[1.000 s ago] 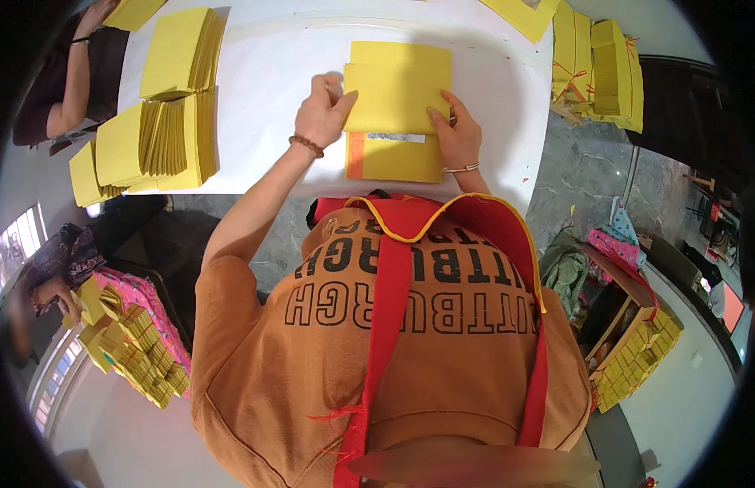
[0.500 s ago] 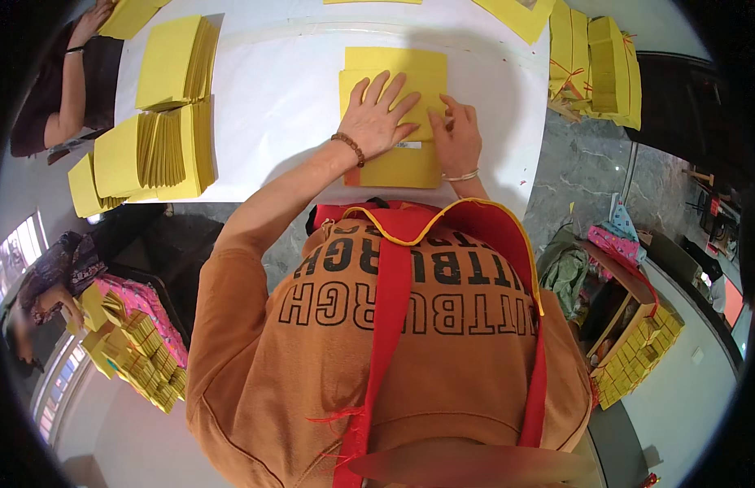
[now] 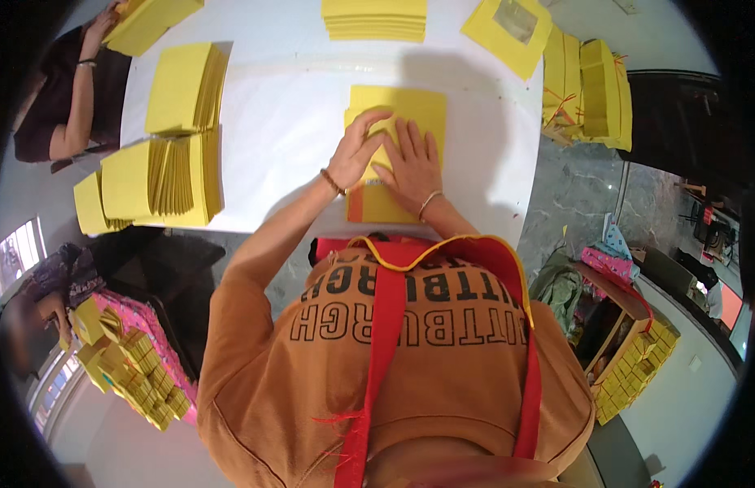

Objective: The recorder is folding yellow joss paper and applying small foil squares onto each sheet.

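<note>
A flat yellow paper packet (image 3: 394, 213), like a large envelope or folded bag, lies on the white tabletop (image 3: 272, 106) in front of me. An orange patch shows at its lower left, and a small white printed strip is partly covered by my right hand. My right hand (image 3: 413, 169) rests flat on the packet's middle with the fingers stretched out. Beside it, my left hand (image 3: 357, 154) is over the packet's left edge, fingers bent and thumb apart from them. Nothing shows between its fingers. The two hands nearly touch at the thumb and fingertips.
Stacks of folded yellow packets (image 3: 178, 89) stand at the table's left. Another pile (image 3: 373, 20) lies at the far edge, and a windowed yellow packet (image 3: 495, 37) at the far right. Tied yellow bundles (image 3: 601, 93) are beyond. Another person's arm (image 3: 80, 98) is at far left.
My right hand has come from the packet's right edge onto its middle and flattened. My left hand has drawn back toward the left edge, fingers now bent. The view has tilted slightly farther ahead.
</note>
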{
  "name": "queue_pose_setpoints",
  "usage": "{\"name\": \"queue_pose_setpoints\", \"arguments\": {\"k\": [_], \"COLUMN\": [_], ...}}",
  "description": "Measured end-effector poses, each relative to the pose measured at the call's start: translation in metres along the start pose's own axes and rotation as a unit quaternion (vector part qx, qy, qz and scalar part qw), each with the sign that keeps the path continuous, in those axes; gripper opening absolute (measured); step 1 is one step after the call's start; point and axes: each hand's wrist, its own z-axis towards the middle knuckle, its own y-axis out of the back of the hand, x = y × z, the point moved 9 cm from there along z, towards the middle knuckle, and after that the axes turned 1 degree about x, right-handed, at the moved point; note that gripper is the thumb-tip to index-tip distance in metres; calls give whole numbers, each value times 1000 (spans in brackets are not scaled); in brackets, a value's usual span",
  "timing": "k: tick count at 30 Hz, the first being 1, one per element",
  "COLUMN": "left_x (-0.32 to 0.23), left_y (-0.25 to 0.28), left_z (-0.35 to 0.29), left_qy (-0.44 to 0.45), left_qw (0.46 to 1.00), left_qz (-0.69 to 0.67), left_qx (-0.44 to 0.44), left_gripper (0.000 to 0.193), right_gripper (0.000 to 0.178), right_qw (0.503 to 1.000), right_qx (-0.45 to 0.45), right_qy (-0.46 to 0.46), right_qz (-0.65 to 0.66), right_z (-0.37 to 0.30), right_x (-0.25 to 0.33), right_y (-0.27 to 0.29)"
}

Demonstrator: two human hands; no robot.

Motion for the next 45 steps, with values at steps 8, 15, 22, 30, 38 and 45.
{"name": "queue_pose_setpoints", "arguments": {"k": [8, 15, 22, 30, 38, 45], "left_x": [-10, -15, -9, -68, -152, -50], "left_y": [-24, -30, -60, -23, 42, 60], "left_z": [-33, -33, -33, 26, 148, 202], "left_qy": [-85, -104, -186, -77, -306, -216], "left_qw": [799, 771, 689, 802, 743, 668], "left_qz": [568, 598, 655, 547, 595, 711], "left_qx": [178, 192, 249, 228, 10, 40], "left_gripper": [77, 76, 63, 48, 57, 45], "right_gripper": [58, 64, 60, 42, 34, 34], "right_qw": [1000, 996, 991, 800, 872, 886], "right_qx": [9, -19, -32, -208, -228, -215], "right_qy": [1, -84, -80, -184, -215, -206], "right_qz": [18, 4, 101, 532, 375, 356], "right_z": [-2, -11, -7, -33, -40, -39], "right_x": [1, -50, -62, -125, -116, -116], "right_y": [1, 17, 14, 29, 24, 22]}}
